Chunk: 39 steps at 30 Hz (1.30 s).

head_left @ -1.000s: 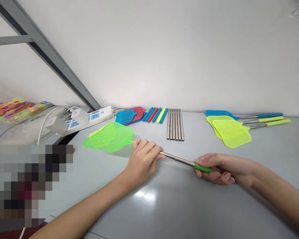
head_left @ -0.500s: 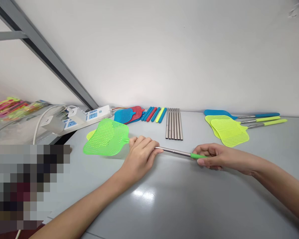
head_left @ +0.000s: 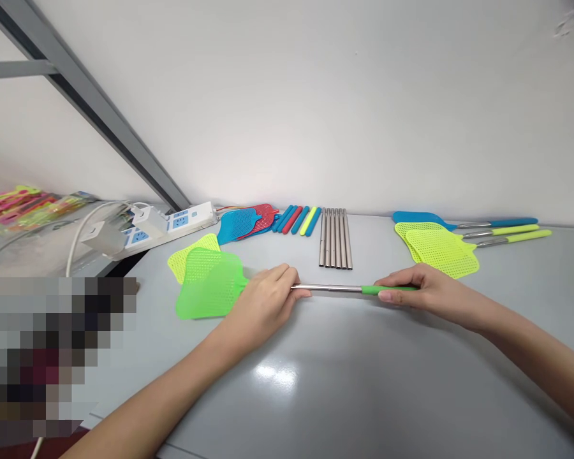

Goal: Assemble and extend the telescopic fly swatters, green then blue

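A green fly swatter [head_left: 209, 284] stretches sideways between my two hands, a little above the grey table. My left hand [head_left: 270, 296] is closed around the metal rod near the perforated head. Bare rod shows from there to the green grip. My right hand [head_left: 406, 288] pinches that grip between thumb and fingers, and its far end is hidden by the hand. Partly under the green head lies a yellow swatter head [head_left: 198, 250]. Beyond my hands, several metal rods [head_left: 335, 239] lie side by side, with several coloured grips [head_left: 296, 220] to their left.
Blue and red swatter heads [head_left: 242, 224] are stacked at the back. Blue and yellow complete swatters [head_left: 440, 247] lie at the right. A white power strip [head_left: 186, 220] with plugs and cables is at the left, near bagged colourful items [head_left: 23, 207]. The wall bounds the table behind.
The green swatter has levelled out: its head came down and toward me, its grip end rose slightly. Both hands keep their hold, and more of the yellow head underneath now shows.
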Each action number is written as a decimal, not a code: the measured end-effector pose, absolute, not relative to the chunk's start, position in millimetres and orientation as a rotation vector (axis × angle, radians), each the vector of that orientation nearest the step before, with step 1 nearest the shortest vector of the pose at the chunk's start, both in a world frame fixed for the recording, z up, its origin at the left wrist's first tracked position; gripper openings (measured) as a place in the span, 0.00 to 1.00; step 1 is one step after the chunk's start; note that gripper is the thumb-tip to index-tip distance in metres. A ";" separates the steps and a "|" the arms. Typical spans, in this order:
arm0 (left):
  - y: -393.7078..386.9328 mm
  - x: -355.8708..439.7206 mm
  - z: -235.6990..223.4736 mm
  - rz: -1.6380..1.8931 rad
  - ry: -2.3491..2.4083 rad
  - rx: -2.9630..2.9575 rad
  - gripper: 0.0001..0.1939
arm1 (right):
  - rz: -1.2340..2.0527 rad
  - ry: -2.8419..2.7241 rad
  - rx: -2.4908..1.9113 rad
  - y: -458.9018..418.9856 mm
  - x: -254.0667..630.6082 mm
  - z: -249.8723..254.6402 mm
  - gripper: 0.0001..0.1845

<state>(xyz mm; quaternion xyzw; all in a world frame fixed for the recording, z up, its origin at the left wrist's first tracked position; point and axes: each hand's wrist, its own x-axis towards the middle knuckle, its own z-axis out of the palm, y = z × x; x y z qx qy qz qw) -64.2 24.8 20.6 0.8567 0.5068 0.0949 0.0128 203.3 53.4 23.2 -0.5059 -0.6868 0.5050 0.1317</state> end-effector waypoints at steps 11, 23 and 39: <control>17.5 -62.7 31.6 -0.104 1.542 2.494 0.19 | 1.433 -2.115 -1.396 52.1 198.3 26.5 0.20; 18.9 -63.3 32.6 -0.020 1.526 2.388 0.23 | 1.393 -2.188 -1.367 52.8 200.7 17.4 0.20; 17.7 -57.1 18.8 0.076 1.596 2.589 0.23 | 1.697 -1.915 -1.344 48.0 200.8 18.9 0.17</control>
